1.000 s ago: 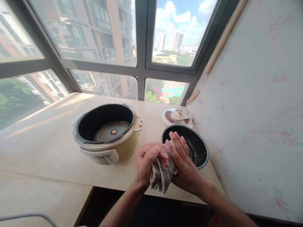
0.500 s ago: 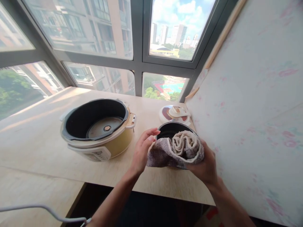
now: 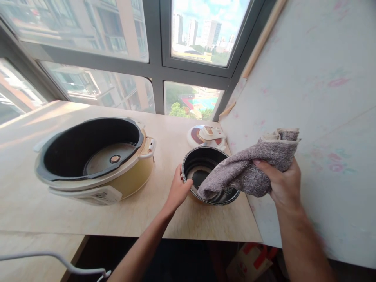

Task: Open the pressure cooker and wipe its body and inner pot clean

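Note:
A dark inner pot (image 3: 197, 163) stands on the wooden counter, its mouth facing up. My left hand (image 3: 179, 188) grips the left side of its rim, thumb over the edge and fingers outside. Over the pot's right side, my right hand (image 3: 283, 184) is closed around a bunched grey-purple towel (image 3: 249, 168). The towel's lower end hangs above or into the pot's mouth; I cannot tell whether it touches the inside. Part of the pot's right rim is hidden behind the towel.
A cream electric pressure cooker body (image 3: 132, 176) stands open on the left of the counter (image 3: 164, 137). Its lid (image 3: 206, 136) lies behind the pot, near the papered wall (image 3: 320, 105). Windows line the back. A grey cable (image 3: 55, 256) crosses the lower left. A bag (image 3: 246, 264) is below.
My right hand has lifted the towel to the right, and its rolled bundle now stretches out and hangs down. My left hand has come off the towel and taken the pot's rim.

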### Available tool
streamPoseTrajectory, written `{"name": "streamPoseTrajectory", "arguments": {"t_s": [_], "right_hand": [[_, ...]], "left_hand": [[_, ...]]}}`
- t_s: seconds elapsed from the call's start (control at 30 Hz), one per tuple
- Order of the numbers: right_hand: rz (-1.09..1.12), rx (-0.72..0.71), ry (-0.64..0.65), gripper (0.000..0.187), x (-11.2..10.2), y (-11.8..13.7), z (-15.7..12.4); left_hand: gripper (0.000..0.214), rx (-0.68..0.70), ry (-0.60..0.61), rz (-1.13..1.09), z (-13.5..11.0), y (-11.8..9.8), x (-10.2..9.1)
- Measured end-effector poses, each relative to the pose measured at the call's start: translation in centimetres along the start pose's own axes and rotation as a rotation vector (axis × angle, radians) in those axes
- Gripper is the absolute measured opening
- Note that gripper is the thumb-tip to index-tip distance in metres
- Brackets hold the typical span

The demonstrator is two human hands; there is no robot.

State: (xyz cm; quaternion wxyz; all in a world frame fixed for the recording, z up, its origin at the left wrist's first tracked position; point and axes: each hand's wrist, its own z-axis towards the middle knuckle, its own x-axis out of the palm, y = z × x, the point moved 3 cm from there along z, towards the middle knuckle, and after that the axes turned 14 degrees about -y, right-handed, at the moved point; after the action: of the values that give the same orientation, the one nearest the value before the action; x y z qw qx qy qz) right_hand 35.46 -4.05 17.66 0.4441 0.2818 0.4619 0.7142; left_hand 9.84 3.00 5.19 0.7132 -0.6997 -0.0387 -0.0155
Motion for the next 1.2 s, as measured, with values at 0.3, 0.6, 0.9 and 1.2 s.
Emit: {"name": "streamPoseTrajectory", "arguments": {"t_s": [0.3,0.6,0.9,1.2], "right_hand": [[-0.076,0.01,0.096,0.062,2.3,0.9,0.5],[-0.555,-0.149,0.61,0.077,7.3,-0.1,-2.8],[-0.985,-0.475,1.131,0.04,12.5,0.0,-9.6],[-1.193,-0.499,1.407,0.087,14.6,-2.2,-13.3]], "left_hand": [[0.066,-0.004,-0.188,-0.059,-0.5,-0.9,-0.5],[0.073,-0.172,-0.347,-0.169,-0.8,-1.3,-3.6],[0.061,-0.161,-0.348,-0.167,-0.3,0.0,-5.8],[0.052,-0.099,-0.257,-0.13,-0.4,0.3,-6.3]]}}
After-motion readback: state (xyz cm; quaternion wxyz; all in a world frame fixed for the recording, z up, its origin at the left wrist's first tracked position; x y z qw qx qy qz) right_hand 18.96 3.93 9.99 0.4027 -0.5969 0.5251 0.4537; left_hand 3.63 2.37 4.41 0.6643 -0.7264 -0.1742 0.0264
